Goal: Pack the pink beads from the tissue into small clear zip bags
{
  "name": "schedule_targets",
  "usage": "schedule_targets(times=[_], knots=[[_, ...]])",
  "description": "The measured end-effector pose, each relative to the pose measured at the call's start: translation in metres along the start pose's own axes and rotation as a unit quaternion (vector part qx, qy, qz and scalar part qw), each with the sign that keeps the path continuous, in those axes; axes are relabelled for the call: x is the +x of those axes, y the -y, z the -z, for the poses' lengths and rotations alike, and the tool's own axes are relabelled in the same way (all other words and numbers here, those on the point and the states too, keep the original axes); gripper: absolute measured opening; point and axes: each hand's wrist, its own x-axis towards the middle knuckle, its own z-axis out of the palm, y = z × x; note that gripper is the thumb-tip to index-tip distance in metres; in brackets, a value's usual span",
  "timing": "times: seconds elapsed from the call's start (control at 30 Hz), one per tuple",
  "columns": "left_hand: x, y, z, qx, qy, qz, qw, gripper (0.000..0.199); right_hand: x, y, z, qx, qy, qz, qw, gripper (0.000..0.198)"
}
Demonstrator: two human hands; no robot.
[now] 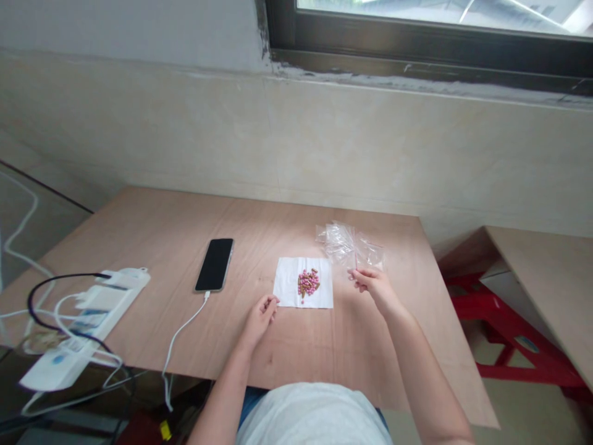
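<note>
A white paper sheet [286, 281] lies flat on the wooden table. On it rests a small heap of pink and gold beads [308, 283], too small to tell apart one by one. My left hand [260, 318] has its fingers curled, thumb and forefinger closed at the sheet's lower left corner. To the right of the sheet, my right hand [374, 285] pinches a clear plastic bag [369, 252] near a thin red line on it. More crumpled clear plastic [340, 242] lies just behind that hand.
A black phone [215, 264] with a white charging cable [181, 330] lies left of the sheet. Farther left, a white power strip [111, 303] carries several plugs and cables. Wall and window frame [417, 52] stand behind the table. A red stool [504, 334] is at right, beside another table.
</note>
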Motion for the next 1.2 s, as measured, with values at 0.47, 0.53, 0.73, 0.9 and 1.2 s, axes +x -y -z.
schedule_targets(times=[0.47, 0.53, 0.73, 0.9, 1.2], knots=[[-0.06, -0.089, -0.026, 0.09, 0.214, -0.059, 0.971, 0.029, -0.09, -0.003, -0.08, -0.034, 0.152, 0.009, 0.988, 0.018], [-0.06, -0.089, -0.028, 0.084, 0.234, -0.049, 0.967, 0.03, -0.092, -0.002, -0.084, -0.034, 0.178, 0.009, 0.983, 0.016], [-0.054, -0.08, -0.029, 0.005, 0.257, -0.014, 0.966, 0.026, -0.091, -0.004, -0.085, 0.026, 0.241, 0.03, 0.97, 0.021], [-0.05, -0.081, -0.027, -0.052, 0.264, 0.011, 0.963, 0.025, -0.087, -0.007, -0.081, 0.039, 0.245, 0.01, 0.969, 0.028], [-0.045, -0.074, -0.028, -0.023, 0.23, 0.01, 0.973, 0.02, -0.09, 0.006, -0.08, 0.125, 0.247, -0.073, 0.958, 0.019]])
